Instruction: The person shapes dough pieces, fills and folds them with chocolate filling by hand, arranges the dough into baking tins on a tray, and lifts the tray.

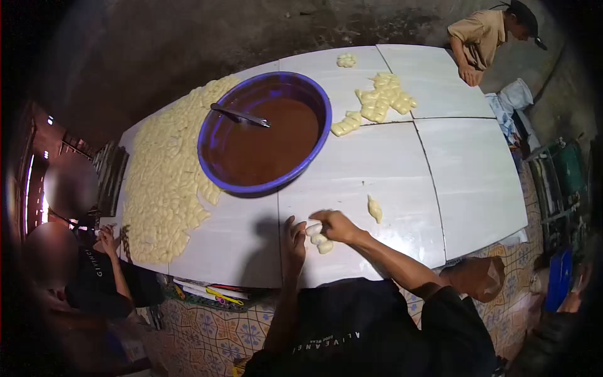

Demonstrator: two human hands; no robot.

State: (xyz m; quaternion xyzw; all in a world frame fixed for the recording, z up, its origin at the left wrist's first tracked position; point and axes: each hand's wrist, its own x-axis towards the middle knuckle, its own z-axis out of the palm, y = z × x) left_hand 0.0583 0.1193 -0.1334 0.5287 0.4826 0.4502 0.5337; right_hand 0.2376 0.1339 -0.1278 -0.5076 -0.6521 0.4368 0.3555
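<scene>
A short row of pale dough pieces [323, 244] lies on the white tiled tabletop just in front of me. My left hand [295, 245] is upright at the row's left side, fingers apart, with the fingertips close to the far piece. From the right, my right hand [336, 226] reaches over the far end of the row, its fingers curled at the dough. What its fingertips grip is partly hidden. A single twisted dough piece [374, 208] rests to the right. Beyond my hands stands a purple basin [301, 168] of brown filling [273, 147], with a dark-handled utensil [242, 115] across its rim.
Many shaped dough pieces [163, 182] cover the table's left end. More dough clusters [383, 97] lie toward the back, near a small one [346, 60]. A person [483, 38] leans at the far right corner. Another person's hand [108, 240] is at the left edge.
</scene>
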